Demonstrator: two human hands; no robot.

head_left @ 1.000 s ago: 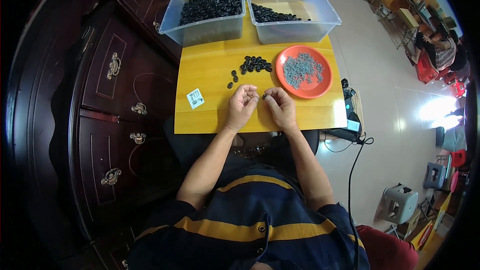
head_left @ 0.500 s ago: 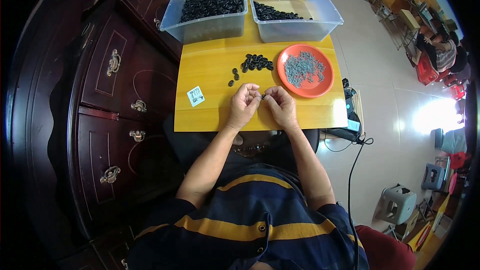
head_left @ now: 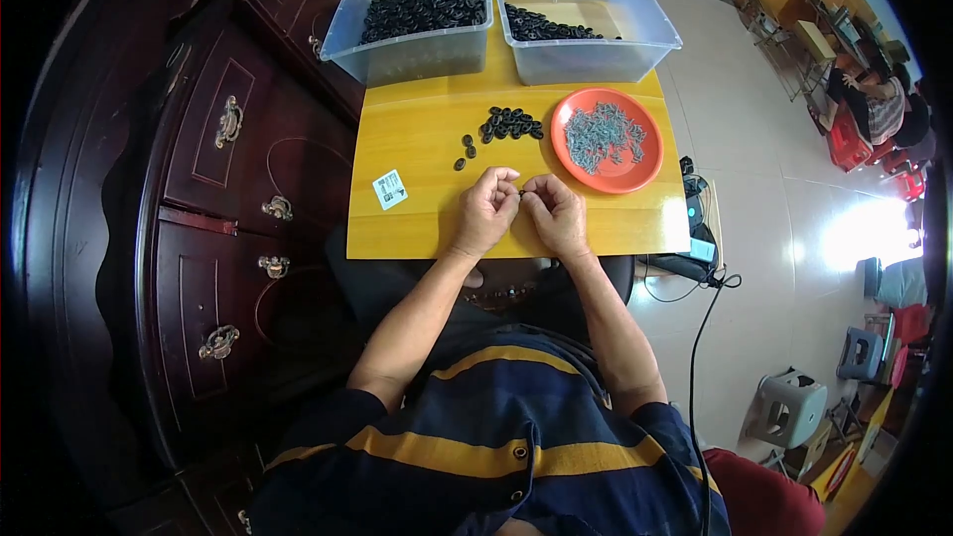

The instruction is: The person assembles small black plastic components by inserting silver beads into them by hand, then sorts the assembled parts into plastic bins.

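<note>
My left hand (head_left: 485,211) and my right hand (head_left: 557,216) meet above the near part of the yellow table (head_left: 417,233). Their thumbs and fingers are pinched together around a small black piece (head_left: 522,193), mostly covered by the fingertips. Whether a metal pin is held along with it, I cannot tell. Just beyond the hands lies a loose group of black oval pieces (head_left: 510,124), with a few strays (head_left: 467,151) to its left. To the right of the group, an orange plate (head_left: 649,161) holds a heap of small grey metal pins or screws (head_left: 602,135).
Two clear plastic bins stand at the table's far end: the left bin (head_left: 417,58) piled with black pieces, the right bin (head_left: 586,62) partly filled. A white label (head_left: 389,190) lies at left. Dark wooden drawers (head_left: 213,238) flank the left side. Cables (head_left: 717,280) hang at right.
Hardly anything differs. The fingers of both hands have shifted slightly around the small black piece, and the right fingertips cover more of it.
</note>
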